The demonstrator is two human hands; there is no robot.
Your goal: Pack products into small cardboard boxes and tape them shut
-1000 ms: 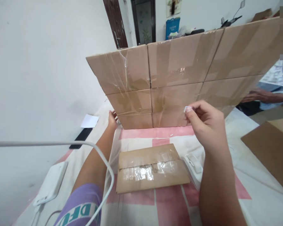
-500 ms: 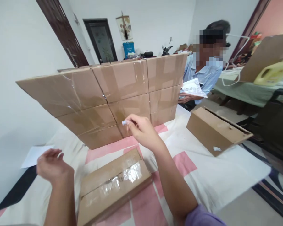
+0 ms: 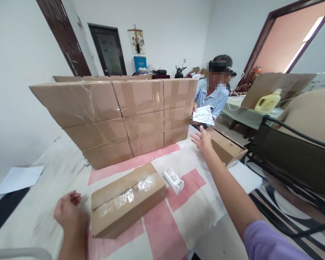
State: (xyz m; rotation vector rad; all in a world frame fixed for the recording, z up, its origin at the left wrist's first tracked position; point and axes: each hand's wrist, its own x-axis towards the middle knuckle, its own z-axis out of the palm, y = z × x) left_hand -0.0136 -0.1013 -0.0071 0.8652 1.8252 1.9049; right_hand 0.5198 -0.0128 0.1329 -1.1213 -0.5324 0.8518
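Note:
My right hand (image 3: 203,141) is stretched out with fingers spread, empty, right beside a brown cardboard box (image 3: 227,147) at the table's right edge. My left hand (image 3: 67,213) hovers with fingers loosely curled and holds nothing, just left of a taped cardboard box (image 3: 127,200) lying near me. A small white tape dispenser (image 3: 173,180) lies to the right of that box. Behind them stands a wall of stacked, taped cardboard boxes (image 3: 119,115).
A white and pink cloth (image 3: 184,216) covers the table. Another person (image 3: 215,95) sits behind the stack holding a printed sheet (image 3: 203,115). A yellow bottle (image 3: 268,102) stands on a far table. A dark chair (image 3: 292,155) is at right. White paper (image 3: 18,177) lies at left.
My right hand let go of its pinch in front of the stack and reached right, opening beside the far box. My left hand dropped beside the near box. The view swung right.

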